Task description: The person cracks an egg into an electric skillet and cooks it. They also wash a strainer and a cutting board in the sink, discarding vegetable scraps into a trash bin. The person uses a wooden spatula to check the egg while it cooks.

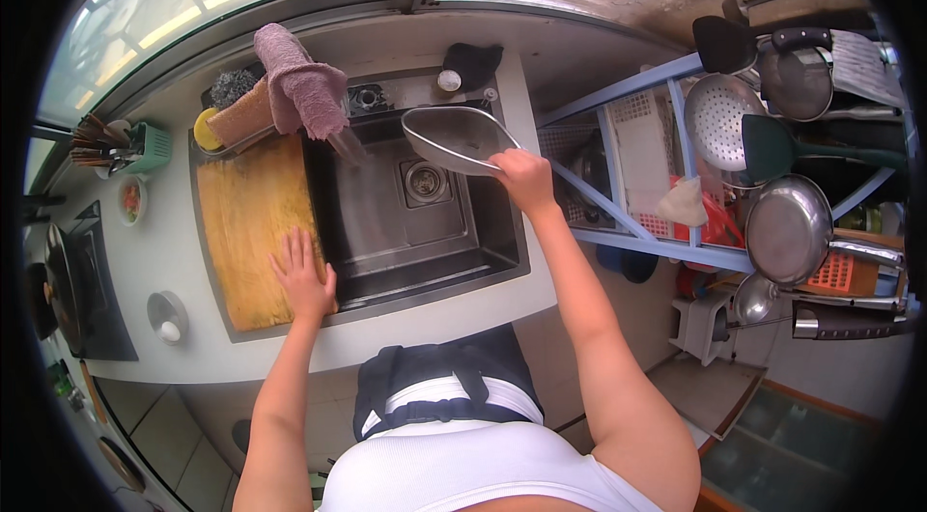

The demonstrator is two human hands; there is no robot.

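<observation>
Over the far right part of the steel sink [386, 222], my right hand [526, 178] grips the rim of a shallow metal basin [460, 138]. The basin is held tilted, and its contents, if any, are hard to make out. My left hand [303, 273] lies with fingers spread on a wooden cutting board [253, 232], which covers the sink's left side. Near the board's far end, a pinkish towel [294, 78] drapes over the faucet, which is mostly hidden. The drain [425, 182] shows in the sink below the basin.
Left on the counter are a green utensil holder [147, 147], a small bowl of red food [129, 200], a grey bowl with an egg-like white item [167, 317] and a stove [99, 295]. A blue rack [637, 232] with hanging pans and spatulas stands right of the sink.
</observation>
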